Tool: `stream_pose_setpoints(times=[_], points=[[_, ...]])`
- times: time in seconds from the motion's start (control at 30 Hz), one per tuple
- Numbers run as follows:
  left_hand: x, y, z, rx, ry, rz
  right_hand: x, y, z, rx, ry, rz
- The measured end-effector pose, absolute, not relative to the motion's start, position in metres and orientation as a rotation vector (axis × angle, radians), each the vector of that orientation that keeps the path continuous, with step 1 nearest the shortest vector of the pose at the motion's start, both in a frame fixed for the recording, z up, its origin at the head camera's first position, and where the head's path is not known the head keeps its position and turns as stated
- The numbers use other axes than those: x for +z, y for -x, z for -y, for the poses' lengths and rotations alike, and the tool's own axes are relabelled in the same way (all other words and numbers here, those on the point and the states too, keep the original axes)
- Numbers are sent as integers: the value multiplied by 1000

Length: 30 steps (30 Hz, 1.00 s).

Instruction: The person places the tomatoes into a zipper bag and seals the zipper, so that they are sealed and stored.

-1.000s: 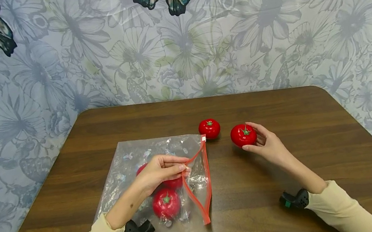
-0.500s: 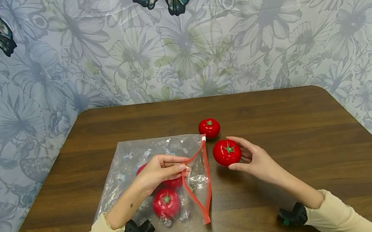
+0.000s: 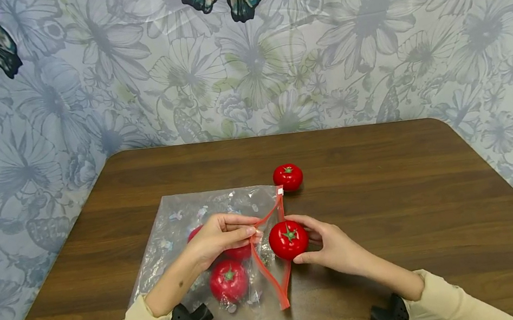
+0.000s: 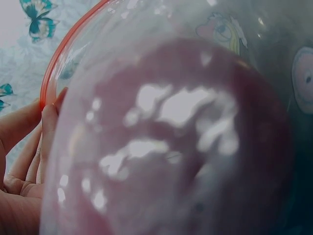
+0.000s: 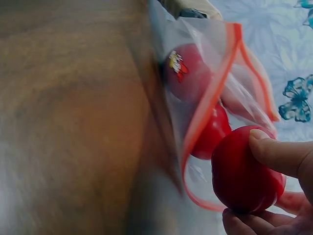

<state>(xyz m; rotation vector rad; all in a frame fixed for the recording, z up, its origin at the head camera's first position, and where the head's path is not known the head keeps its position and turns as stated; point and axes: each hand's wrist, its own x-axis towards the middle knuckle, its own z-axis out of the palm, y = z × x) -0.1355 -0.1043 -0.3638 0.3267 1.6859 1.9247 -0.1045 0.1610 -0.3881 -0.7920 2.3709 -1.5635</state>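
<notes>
A clear zip bag point(image 3: 175, 215) with a red zip edge lies on the table, its mouth parted toward the right. My left hand point(image 3: 216, 242) pinches the upper lip of that mouth; the left wrist view shows the fingers at the red strip point(image 4: 51, 68). Inside the bag are several red tomatoes, one of them point(image 3: 229, 281) plainly visible and others partly behind my left hand. My right hand point(image 3: 332, 245) grips another tomato point(image 3: 288, 240) between thumb and fingers, right at the bag's opening. In the right wrist view this tomato point(image 5: 244, 171) is in front of the red rim point(image 5: 208, 105).
One more tomato point(image 3: 288, 177) sits on the wooden table point(image 3: 386, 174) just beyond the bag's far right corner. Behind the table hangs a flowered backdrop point(image 3: 273, 70) with butterflies.
My right hand has carried its tomato left and nearer to me, from beside the loose tomato to the bag's mouth. The left hand and the bag have stayed in place.
</notes>
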Motion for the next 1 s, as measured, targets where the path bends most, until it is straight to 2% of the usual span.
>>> stream_pose_setpoints(times=[0.57, 1.0], points=[[-365, 136, 105, 1928, -354, -1684, -401, 100, -140, -1279, 907, -2569], [-365, 136, 105, 1934, -364, -1671, -379, 98, -158, -1075, 1019, -2646]])
